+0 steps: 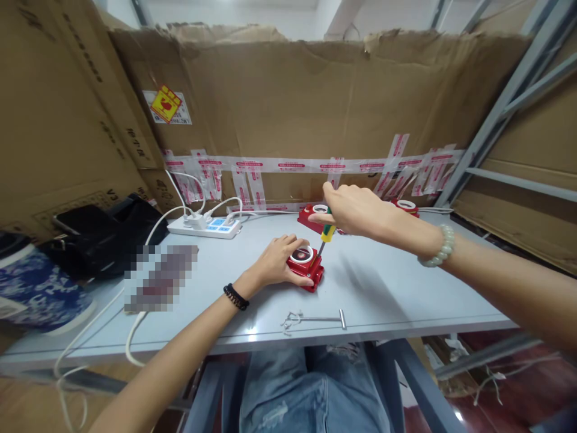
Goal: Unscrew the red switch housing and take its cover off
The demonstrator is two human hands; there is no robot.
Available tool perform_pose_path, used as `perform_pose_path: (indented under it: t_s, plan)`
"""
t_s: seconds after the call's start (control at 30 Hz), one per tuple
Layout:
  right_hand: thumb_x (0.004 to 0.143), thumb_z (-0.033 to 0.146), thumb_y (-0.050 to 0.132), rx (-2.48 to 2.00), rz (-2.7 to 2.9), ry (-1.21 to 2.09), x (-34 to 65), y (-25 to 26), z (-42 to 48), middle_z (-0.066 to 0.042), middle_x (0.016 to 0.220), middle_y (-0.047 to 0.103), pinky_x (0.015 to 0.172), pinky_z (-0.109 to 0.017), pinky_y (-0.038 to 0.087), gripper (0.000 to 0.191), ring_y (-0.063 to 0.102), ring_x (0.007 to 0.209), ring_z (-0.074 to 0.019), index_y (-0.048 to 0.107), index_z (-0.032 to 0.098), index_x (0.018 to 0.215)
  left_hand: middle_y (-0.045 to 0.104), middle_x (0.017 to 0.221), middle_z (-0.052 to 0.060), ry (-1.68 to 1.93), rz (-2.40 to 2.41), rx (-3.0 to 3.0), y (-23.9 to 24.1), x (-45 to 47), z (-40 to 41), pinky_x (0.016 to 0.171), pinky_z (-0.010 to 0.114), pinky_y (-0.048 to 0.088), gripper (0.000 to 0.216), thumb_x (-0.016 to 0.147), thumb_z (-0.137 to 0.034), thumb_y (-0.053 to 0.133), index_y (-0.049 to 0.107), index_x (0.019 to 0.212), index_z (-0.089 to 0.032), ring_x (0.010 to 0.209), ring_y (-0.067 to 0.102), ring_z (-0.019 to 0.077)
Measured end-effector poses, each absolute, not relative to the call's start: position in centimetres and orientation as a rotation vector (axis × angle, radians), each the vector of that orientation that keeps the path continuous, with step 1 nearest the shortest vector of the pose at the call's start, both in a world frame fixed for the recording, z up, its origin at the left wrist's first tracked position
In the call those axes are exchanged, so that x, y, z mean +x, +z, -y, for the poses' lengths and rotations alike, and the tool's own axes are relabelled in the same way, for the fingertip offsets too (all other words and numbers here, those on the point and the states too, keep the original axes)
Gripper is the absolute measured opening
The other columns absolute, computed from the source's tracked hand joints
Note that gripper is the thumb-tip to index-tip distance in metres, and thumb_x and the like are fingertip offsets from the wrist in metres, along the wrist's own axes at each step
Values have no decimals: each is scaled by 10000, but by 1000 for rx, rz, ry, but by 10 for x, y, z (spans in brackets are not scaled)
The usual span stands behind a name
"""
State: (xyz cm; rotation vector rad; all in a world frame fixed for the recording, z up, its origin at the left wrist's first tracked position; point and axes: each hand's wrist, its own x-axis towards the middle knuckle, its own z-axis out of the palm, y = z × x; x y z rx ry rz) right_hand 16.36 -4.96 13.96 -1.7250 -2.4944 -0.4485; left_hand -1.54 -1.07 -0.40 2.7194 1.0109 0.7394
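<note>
A red box-shaped device point(309, 264) with a white ring on its face rests on the table point(360, 294). My left hand point(280, 260) is closed around its left side, thumb along the near edge and fingers by the ring. Above it, my right hand point(351, 207) grips the green and yellow handle of a screwdriver point(328, 233). The screwdriver's shaft slants down to the device's far right corner; whether the tip sits in a screw is too small to tell. Nearer the table's front edge lies a T-shaped metal tool point(322, 319), with small pale pieces at its left end.
Behind my right hand stand more red devices point(307, 218), partly hidden. A white power strip point(205, 226) with cables lies at the back left. On the left are a black bag point(112, 240) and a blue-white patterned container point(40, 288). Cardboard point(288, 102) walls the back.
</note>
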Motion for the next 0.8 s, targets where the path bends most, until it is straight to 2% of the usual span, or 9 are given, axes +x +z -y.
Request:
perform_pose_path:
  t_s: [0.1,0.2,0.3,0.4,0.5,0.57,0.63,0.8]
  plan:
    - [805,288,539,-1600,2595,-282,168,146,51,-54,750,607,525,-282,335,251,553,643,-184,450,170,1008,568,998,53,735,-1019,2716,-3,-15,11,811,367,399,767,518,-702,692,535,1105,-233,915,550,262]
    - [741,203,588,-1456,2659,-117,167,147,53,-29,816,616,531,-262,351,307,533,627,-147,440,205,1010,566,1011,56,718,-1033,2723,-4,-16,10,817,372,401,781,519,-716,680,530,1114,-231,925,547,268]
    - [796,312,570,-1467,2627,-192,161,140,52,-64,849,620,542,-264,347,240,559,680,-170,463,190,973,564,1030,60,721,-1029,2727,-5,-16,10,836,377,397,789,522,-711,683,527,1128,-231,948,542,272]
    - [881,466,425,-1617,2470,-437,156,132,50,-111,809,617,549,-280,329,314,583,728,-226,492,162,925,566,1020,64,724,-1034,2730,-4,-15,10,825,375,396,779,515,-708,689,542,1110,-228,923,540,267]
    - [911,382,364,-1621,2463,-377,158,133,48,-101,791,624,551,-275,322,254,571,693,-203,489,164,947,567,989,61,727,-1033,2727,-3,-15,11,801,367,396,772,521,-706,687,543,1108,-226,898,540,262]
    - [874,304,419,-1540,2538,-187,163,137,49,-74,817,634,543,-261,325,184,546,658,-169,465,180,1002,568,982,60,730,-1033,2723,-2,-15,11,791,365,395,764,528,-699,688,540,1110,-227,904,540,267]
    - [832,276,466,-1497,2569,-47,167,140,50,-57,841,638,538,-252,331,215,529,645,-153,448,193,1029,569,983,58,729,-1033,2723,-3,-15,11,797,369,395,754,534,-692,690,536,1111,-232,914,539,270]
    - [861,361,415,-1602,2436,-253,169,133,50,-93,789,619,527,-277,309,218,519,635,-183,478,165,934,565,996,60,723,-1032,2727,-4,-15,9,819,377,399,754,532,-694,689,528,1103,-228,924,541,272]
